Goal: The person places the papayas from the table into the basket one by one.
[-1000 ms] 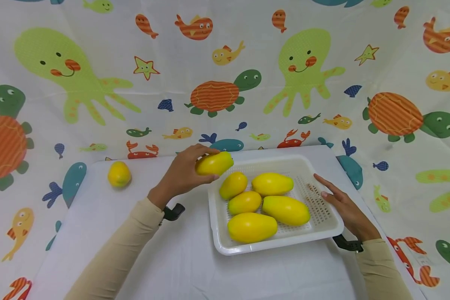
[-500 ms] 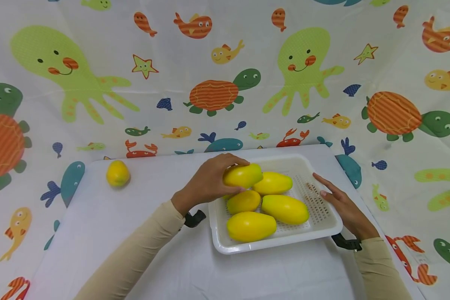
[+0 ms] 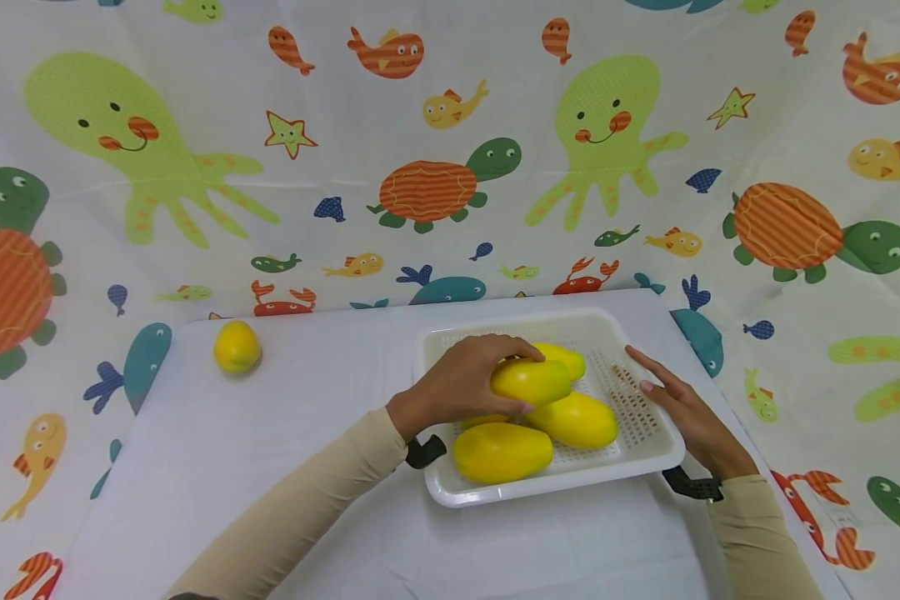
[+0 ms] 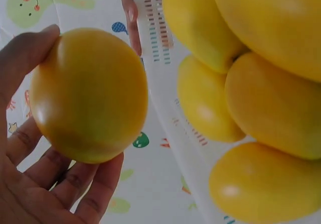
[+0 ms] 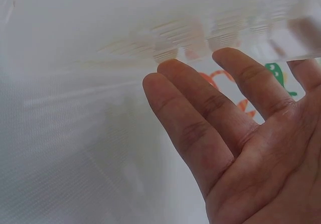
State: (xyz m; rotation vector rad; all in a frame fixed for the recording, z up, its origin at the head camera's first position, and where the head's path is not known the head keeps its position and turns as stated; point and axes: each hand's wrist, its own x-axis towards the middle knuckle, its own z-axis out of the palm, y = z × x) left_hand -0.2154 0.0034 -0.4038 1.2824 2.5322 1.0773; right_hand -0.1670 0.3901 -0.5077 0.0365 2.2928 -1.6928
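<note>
My left hand point(image 3: 453, 387) grips a yellow papaya point(image 3: 531, 382) over the white basket point(image 3: 562, 481). In the left wrist view, thumb and fingers curl round the held papaya point(image 4: 90, 96), apart from the fruit in the basket. Several papayas lie in there, among them a large front papaya point(image 3: 502, 454) and one papaya point(image 3: 576, 419) right of it. The left hand and its fruit hide part of the others. My right hand point(image 3: 697, 425) rests at the basket's right end, thumb at the rim; the right wrist view shows straight fingers point(image 5: 193, 133) close along its outer wall.
A lone yellow papaya point(image 3: 237, 347) sits at the back left of the white-covered table point(image 3: 330, 375). Behind the table hangs a white curtain point(image 3: 300, 225) printed with sea animals. A black strap point(image 3: 426, 452) with a small device is on the left wrist.
My left hand has carried the papaya rightward and toward me, from the basket's back left corner to over its middle. The right hand, the basket and the lone papaya have stayed put.
</note>
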